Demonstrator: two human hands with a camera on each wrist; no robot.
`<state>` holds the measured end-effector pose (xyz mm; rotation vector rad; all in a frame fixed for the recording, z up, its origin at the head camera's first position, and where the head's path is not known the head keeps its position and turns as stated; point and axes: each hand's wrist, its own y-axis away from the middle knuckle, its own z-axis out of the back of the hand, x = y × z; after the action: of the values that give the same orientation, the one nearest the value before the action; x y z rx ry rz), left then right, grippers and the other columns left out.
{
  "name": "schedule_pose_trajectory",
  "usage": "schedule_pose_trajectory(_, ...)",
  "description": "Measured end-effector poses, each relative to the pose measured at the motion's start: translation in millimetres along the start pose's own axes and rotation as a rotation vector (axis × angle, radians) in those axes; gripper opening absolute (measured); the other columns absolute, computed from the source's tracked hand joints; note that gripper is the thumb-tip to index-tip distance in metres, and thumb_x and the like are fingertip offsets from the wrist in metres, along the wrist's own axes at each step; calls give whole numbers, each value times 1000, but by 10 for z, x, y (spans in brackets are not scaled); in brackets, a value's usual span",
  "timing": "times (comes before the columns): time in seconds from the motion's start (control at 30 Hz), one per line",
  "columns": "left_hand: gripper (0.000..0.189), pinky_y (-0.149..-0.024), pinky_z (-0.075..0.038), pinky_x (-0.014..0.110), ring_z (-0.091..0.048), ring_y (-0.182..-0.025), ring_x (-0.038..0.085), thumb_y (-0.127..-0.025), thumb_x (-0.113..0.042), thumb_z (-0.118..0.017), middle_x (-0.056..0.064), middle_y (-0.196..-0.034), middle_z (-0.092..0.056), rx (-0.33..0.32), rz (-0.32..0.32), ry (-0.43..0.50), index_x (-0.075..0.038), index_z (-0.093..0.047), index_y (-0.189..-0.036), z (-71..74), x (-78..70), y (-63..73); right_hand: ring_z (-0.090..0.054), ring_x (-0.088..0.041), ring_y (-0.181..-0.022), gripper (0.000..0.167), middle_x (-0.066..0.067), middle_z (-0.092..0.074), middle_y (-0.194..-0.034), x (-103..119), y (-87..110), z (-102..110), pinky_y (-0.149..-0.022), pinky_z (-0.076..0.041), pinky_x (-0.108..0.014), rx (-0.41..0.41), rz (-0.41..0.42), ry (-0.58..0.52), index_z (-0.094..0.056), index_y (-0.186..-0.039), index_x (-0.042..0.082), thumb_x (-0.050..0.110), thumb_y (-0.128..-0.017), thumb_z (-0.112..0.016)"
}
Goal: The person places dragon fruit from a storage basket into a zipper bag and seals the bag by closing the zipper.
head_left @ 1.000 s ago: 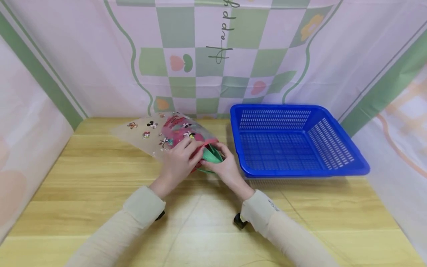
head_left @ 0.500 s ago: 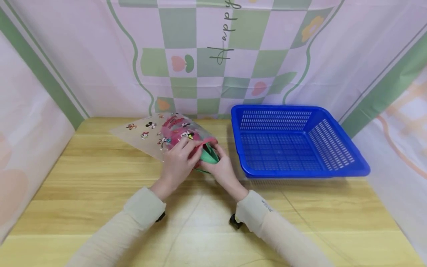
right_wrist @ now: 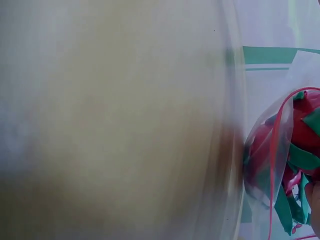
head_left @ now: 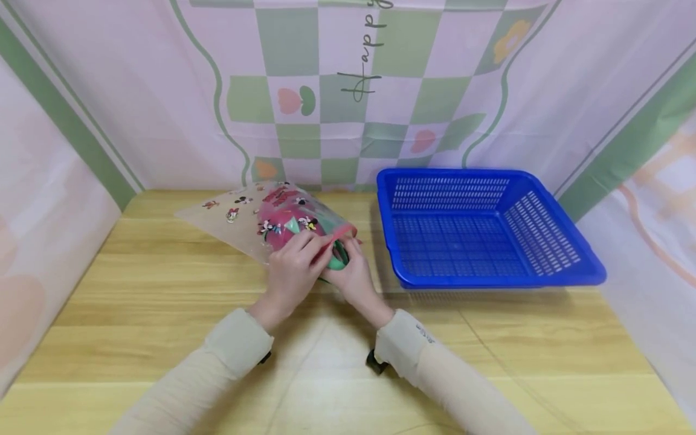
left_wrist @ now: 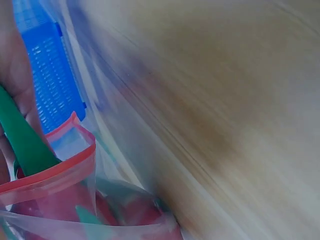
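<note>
A clear bag [head_left: 247,232] printed with cartoon figures lies on the table, its mouth edged by a red zip strip [left_wrist: 65,169]. Glossy red and green pieces [right_wrist: 303,131] fill the part near the mouth; their kind is not clear. My left hand [head_left: 293,267] pinches the bag's edge from the left. At the mouth, my right hand [head_left: 357,279] holds a green strip-like piece [left_wrist: 25,142] between thumb and fingers, partly inside the bag. Some of the right fingertips are hidden by the bag and the green piece.
A blue perforated plastic basket [head_left: 467,281] stands on the wooden table [head_left: 163,290], to the right of the bag. Behind the table hangs a checked green and white curtain [head_left: 348,139], with more cloth at both sides.
My right hand has moved left, deeper into the bag's mouth, and less of the green piece shows outside. The left hand keeps its hold at the edge.
</note>
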<state>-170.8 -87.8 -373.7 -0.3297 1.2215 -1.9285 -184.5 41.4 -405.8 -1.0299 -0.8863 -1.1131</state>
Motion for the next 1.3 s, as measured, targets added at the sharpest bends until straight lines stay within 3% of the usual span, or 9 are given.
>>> schedule_pose_trajectory(0.13,9,-45,-48,21,-60,-59,15,-80,-10,-73,4,-76,-65,-4,16,11,-7,-73,-88,-4,12,-15,-44,-36,-130,66,-22,-48,-140,36,-34,17,-112,-36,-50,45,-27,4,-47,-136,2,6,-76,-74)
schedule_pose_trajectory(0.27,6,-46,-47,23,-58,-57,16,-83,-10,-71,5,-76,-62,-15,93,31,-6,-71,-87,-10,24,-46,-43,-36,-132,75,-21,-40,-147,97,-67,71,-108,-41,-48,150,-156,-68,-34,-147,10,10,-81,-70)
schedule_pose_trajectory(0.4,8,-48,-47,25,-57,-59,16,-82,-9,-71,6,-76,-62,-29,161,51,-5,-71,-89,-15,47,-51,-40,-34,-135,74,-14,-27,-155,124,-64,129,-106,-44,-48,283,-302,-301,-18,-153,16,13,-92,-60)
schedule_pose_trajectory(0.57,10,-50,-47,26,-56,-60,15,-82,-8,-71,7,-78,-63,-26,194,75,-5,-72,-92,7,56,-40,-54,-27,-122,59,-13,-31,-152,72,-35,172,-105,-42,-53,353,-425,-538,-19,-150,17,15,-99,-48)
schedule_pose_trajectory(0.73,8,-49,-49,24,-57,-57,15,-83,-8,-71,5,-77,-64,16,102,46,-6,-72,-91,27,37,-8,-60,-11,-104,57,-19,-32,-150,24,0,153,-102,-47,-49,337,-407,-556,-18,-152,16,11,-100,-43)
schedule_pose_trajectory(0.9,9,-48,-51,24,-60,-57,14,-81,-8,-73,4,-77,-66,23,6,11,-7,-73,-90,27,31,14,-60,-3,-99,57,-23,-31,-152,-2,35,101,-90,-56,-34,293,-367,-597,-13,-152,9,6,-101,-38)
schedule_pose_trajectory(1.03,10,-44,-48,22,-59,-55,14,-80,-10,-74,3,-76,-66,-14,-11,6,-9,-73,-89,30,32,14,-61,-4,-101,54,-21,-31,-152,-43,20,112,-86,-57,-31,287,-362,-613,-15,-151,7,6,-101,-36)
schedule_pose_trajectory(1.17,10,-44,-46,23,-58,-54,15,-80,-13,-75,3,-74,-66,-54,-14,-23,-10,-74,-89,72,12,-47,-64,-4,-96,53,-15,-42,-142,-60,-16,152,-86,-58,-33,292,-333,-671,-20,-150,6,12,-101,-39)
schedule_pose_trajectory(1.3,10,-46,-49,23,-59,-56,15,-81,-14,-74,4,-76,-65,-45,-9,-20,-8,-74,-90,104,-31,-123,-64,-5,-98,58,-11,-46,-137,-47,-18,127,-86,-57,-32,270,-304,-713,-22,-150,9,22,-98,-46)
